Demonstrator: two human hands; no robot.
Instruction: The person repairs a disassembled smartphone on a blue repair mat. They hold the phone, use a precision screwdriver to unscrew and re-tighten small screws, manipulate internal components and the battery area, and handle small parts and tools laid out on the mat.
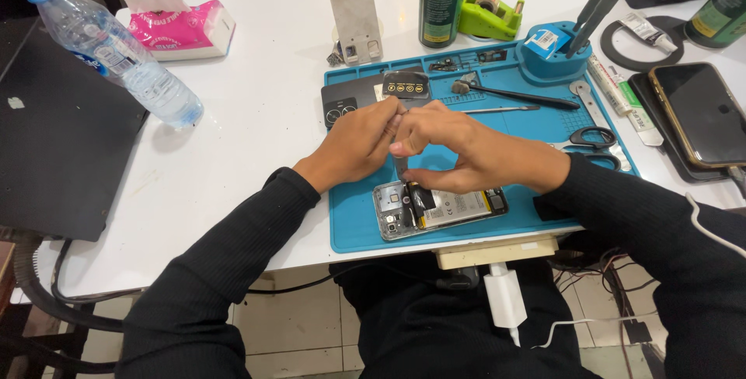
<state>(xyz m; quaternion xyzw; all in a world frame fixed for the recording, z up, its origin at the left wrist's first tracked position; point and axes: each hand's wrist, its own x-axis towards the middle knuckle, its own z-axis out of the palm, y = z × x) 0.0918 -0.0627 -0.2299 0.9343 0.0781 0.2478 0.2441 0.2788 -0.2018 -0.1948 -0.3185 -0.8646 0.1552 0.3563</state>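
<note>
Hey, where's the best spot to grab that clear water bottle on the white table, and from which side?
Take the water bottle around its ribbed middle, coming in from the near right side. It lies tilted with its blue cap toward the far left corner, and the laptop crowds its left, while bare table lies open to its right. The waist probably gives a firmer grip than the cap.

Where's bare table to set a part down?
Free: white table between water bottle, tissue pack and blue mat; also the mat's front-left corner beside the opened phone. Crowded: the mat's back and right side, with brush, scissors and tubes.
</note>
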